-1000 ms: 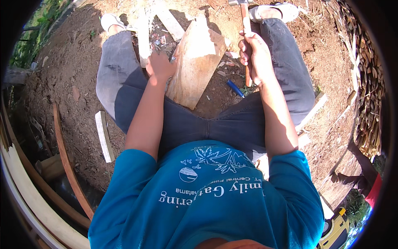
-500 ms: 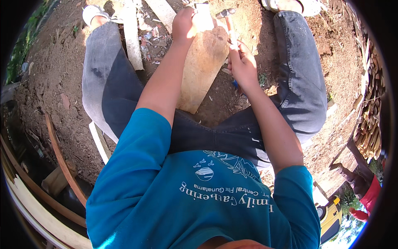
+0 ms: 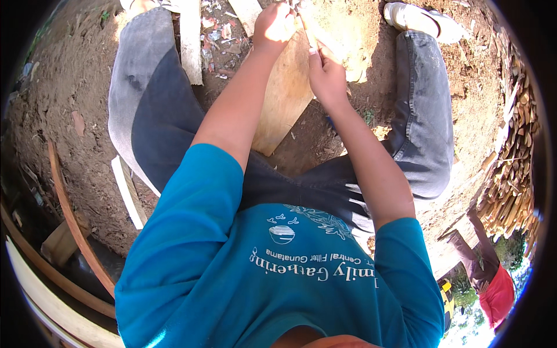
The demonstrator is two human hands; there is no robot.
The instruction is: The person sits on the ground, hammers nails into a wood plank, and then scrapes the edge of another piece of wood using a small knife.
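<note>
My right hand (image 3: 328, 76) is wrapped around the wooden handle of a hammer (image 3: 309, 36). The hammer's head, at the upper edge, is close to the fingers of my left hand (image 3: 274, 28) and is hard to make out. Those left fingers are pinched together over the far end of a flat, tapering wooden board (image 3: 285, 110). What they hold is too small and too brightly lit to name. The board lies on the ground between my legs, its near end toward me.
Pale wood strips (image 3: 190, 49) and scattered scraps (image 3: 216, 36) lie on the soil beyond my left leg. Long curved-looking planks (image 3: 75, 220) are at lower left. A large stack of wood sticks (image 3: 513, 168) stands at right, near a person in red (image 3: 496, 298).
My right hand has brought the hammer leftward and away from me, its head now by my left fingers. My left hand has shifted slightly right. The whole view has tilted a little.
</note>
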